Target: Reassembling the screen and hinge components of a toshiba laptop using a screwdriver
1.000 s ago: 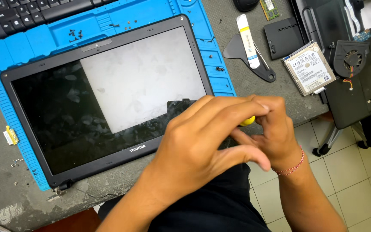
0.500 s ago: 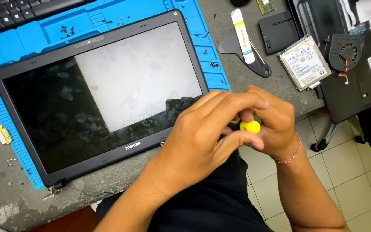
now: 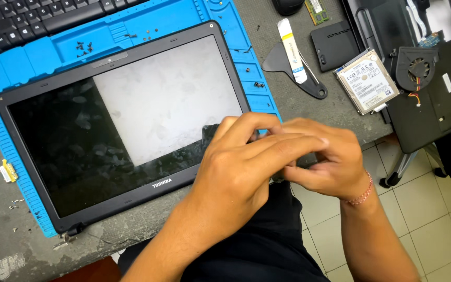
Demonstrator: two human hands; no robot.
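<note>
Black-framed laptop screen panel (image 3: 123, 128) already off, flat on our blue silicone repair mat (image 3: 37, 57) — loose screws out. Left hand (image 3: 241, 172) and right hand (image 3: 330, 162) pinch a small dark part (image 3: 211, 133) together; reassembly untouched.

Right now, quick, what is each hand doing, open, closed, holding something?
Left hand: fingers curled over a dark part, apparently gripping it.
Right hand: closed against the left; what it holds cannot be told.
</note>
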